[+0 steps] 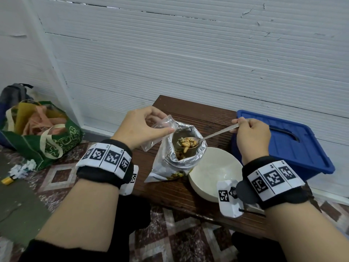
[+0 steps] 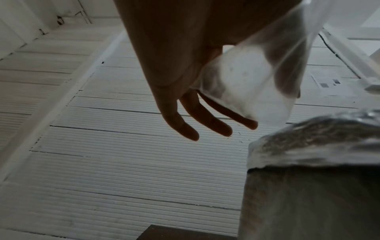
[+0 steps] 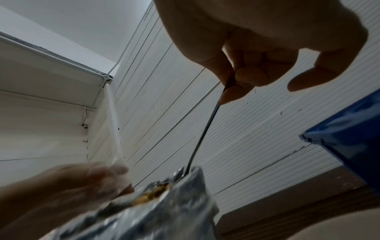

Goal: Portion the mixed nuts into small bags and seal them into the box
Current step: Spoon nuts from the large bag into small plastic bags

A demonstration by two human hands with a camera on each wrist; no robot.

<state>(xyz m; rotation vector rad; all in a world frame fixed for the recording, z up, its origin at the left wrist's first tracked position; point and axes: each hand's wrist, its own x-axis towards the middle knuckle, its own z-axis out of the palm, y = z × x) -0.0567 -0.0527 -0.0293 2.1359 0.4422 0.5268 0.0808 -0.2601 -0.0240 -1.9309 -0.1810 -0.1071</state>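
mixed nuts (image 1: 186,143) heaped in bowl of long metal spoon (image 1: 213,136), sitting in the open mouth of the silver foil pouch (image 1: 187,159). right hand (image 1: 252,138) pinches spoon handle end between thumb and curled fingers. left hand (image 1: 140,127) pinches small clear plastic zip bag (image 1: 160,132) by its top edge between thumb and forefinger, other fingers loosely extended; bag hangs just left of pouch mouth, touching it. pouch stands upright on dark brown wooden table (image 1: 179,191). round white bowl (image 1: 213,173) just right of pouch. blue plastic box with lid on (image 1: 294,148) at table's right end. green tote bag (image 1: 47,140) on floor, well left.
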